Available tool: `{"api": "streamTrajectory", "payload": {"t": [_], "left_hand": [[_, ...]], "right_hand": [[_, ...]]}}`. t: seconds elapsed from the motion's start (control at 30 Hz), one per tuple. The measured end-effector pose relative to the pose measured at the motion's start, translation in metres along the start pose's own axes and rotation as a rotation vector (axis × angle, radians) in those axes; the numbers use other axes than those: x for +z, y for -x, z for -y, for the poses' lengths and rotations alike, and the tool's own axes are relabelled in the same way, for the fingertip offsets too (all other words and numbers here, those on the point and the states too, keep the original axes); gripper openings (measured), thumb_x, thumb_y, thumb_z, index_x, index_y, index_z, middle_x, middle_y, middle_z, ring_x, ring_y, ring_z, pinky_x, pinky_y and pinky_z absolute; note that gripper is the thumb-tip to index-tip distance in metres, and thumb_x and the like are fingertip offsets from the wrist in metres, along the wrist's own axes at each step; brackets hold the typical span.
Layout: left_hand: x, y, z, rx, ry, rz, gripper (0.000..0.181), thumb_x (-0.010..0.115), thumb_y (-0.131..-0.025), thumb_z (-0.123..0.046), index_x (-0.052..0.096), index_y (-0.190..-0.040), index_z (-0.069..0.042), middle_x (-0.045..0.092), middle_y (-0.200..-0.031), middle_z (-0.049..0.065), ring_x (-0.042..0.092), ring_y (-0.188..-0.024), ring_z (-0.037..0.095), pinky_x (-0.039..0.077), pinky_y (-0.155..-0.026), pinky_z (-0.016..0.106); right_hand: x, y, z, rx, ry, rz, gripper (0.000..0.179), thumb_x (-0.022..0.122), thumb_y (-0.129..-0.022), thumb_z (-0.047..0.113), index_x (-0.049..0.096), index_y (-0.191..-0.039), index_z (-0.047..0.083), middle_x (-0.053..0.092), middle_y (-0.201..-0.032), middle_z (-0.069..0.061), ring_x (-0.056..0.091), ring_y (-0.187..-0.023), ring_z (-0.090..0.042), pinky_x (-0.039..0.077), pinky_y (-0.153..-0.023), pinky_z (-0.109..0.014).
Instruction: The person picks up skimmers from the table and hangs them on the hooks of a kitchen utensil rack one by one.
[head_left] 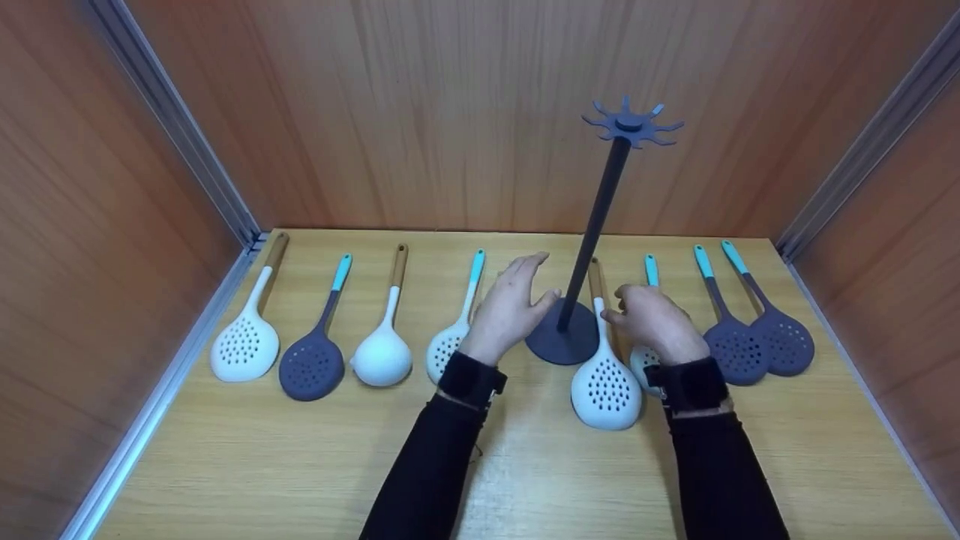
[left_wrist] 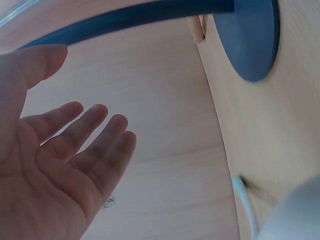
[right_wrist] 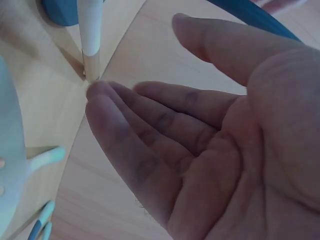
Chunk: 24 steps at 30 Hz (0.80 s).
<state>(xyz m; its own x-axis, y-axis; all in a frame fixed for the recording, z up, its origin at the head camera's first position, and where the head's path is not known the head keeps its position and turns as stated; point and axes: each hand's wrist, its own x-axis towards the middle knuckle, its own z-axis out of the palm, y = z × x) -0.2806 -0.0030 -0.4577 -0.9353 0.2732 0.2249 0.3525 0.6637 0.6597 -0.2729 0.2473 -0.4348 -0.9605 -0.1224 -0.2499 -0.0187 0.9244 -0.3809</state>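
The left hand (head_left: 510, 307) hangs just left of the dark stand (head_left: 595, 229), fingers extended and thumb held apart, with nothing between them; whether the thumb touches the post I cannot tell. The right hand (head_left: 654, 322) is on the other side of the stand, its fingers loosely bent and its thumb well away from them, holding nothing. Its fingertips are near the handle of a white slotted skimmer (head_left: 606, 386), but contact cannot be made out.

That skimmer lies on the table (head_left: 551, 480) just right of the stand's base, its broad perforated head toward the near side and its wood-coloured handle toward the far side. It looks light and fairly stiff, unlikely to break if dropped, though the smooth white neck could prove slippery. With the head probably the heavier end, a pinch high on the handle would let it swing; a grip where wood meets neck should balance better.

The stand, with a ring of thin curved hooks at its top, looks rigid but tall for its round base, so it may tip if nudged high up; the post low down is the safer hold.

A white slotted spoon with a turquoise handle (head_left: 651, 270) lies partly behind the right hand.
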Motion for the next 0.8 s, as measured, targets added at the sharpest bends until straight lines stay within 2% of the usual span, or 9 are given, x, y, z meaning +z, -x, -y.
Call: {"api": "streamTrajectory", "payload": {"t": [0.2, 0.33, 0.47, 0.7, 0.8], "left_hand": [[0.016, -0.002, -0.01, 0.028, 0.068, -0.017, 0.058, 0.074, -0.118, -0.032, 0.058, -0.17, -0.013, 0.065, -0.169, 0.01, 0.066, -0.156, 0.028, 0.059, -0.129, 0.044], [0.027, -0.003, -0.012, 0.035, 0.118, -0.008, 0.056, 0.074, -0.118, -0.026, 0.059, -0.169, -0.012, 0.068, -0.165, 0.01, 0.067, -0.154, 0.028, 0.06, -0.127, 0.044], [0.036, -0.005, -0.01, 0.053, 0.152, -0.001, 0.054, 0.074, -0.117, -0.019, 0.06, -0.168, -0.01, 0.071, -0.162, 0.012, 0.069, -0.152, 0.028, 0.06, -0.127, 0.045], [0.044, -0.007, -0.009, 0.08, 0.185, 0.011, 0.049, 0.069, -0.119, -0.012, 0.06, -0.167, -0.008, 0.073, -0.158, 0.013, 0.071, -0.15, 0.028, 0.06, -0.127, 0.043], [0.046, -0.008, -0.009, 0.083, 0.177, 0.003, 0.044, 0.065, -0.12, -0.01, 0.062, -0.164, -0.007, 0.075, -0.155, 0.014, 0.073, -0.147, 0.029, 0.063, -0.124, 0.043]], "right_hand": [[0.005, -0.004, 0.0, 0.008, -0.018, 0.032, 0.059, 0.067, -0.121, 0.03, 0.058, -0.163, -0.011, 0.076, -0.142, -0.033, 0.078, -0.118, -0.039, 0.067, -0.095, -0.051], [0.011, -0.007, 0.0, 0.019, -0.038, 0.03, 0.06, 0.068, -0.12, 0.031, 0.058, -0.161, -0.011, 0.078, -0.126, -0.026, 0.073, -0.099, -0.03, 0.058, -0.078, -0.038], [0.019, -0.011, 0.002, 0.014, -0.056, 0.016, 0.051, 0.072, -0.117, 0.025, 0.065, -0.151, -0.012, 0.071, -0.107, -0.016, 0.065, -0.082, -0.024, 0.048, -0.066, -0.031], [0.025, -0.013, 0.003, 0.019, -0.069, 0.048, 0.028, 0.074, -0.115, 0.019, 0.072, -0.128, -0.005, 0.065, -0.098, -0.009, 0.063, -0.084, -0.024, 0.049, -0.071, -0.032], [0.026, -0.014, 0.003, 0.031, -0.08, 0.077, 0.021, 0.074, -0.115, 0.018, 0.073, -0.117, -0.003, 0.06, -0.089, -0.005, 0.061, -0.078, -0.022, 0.047, -0.068, -0.031]]}}
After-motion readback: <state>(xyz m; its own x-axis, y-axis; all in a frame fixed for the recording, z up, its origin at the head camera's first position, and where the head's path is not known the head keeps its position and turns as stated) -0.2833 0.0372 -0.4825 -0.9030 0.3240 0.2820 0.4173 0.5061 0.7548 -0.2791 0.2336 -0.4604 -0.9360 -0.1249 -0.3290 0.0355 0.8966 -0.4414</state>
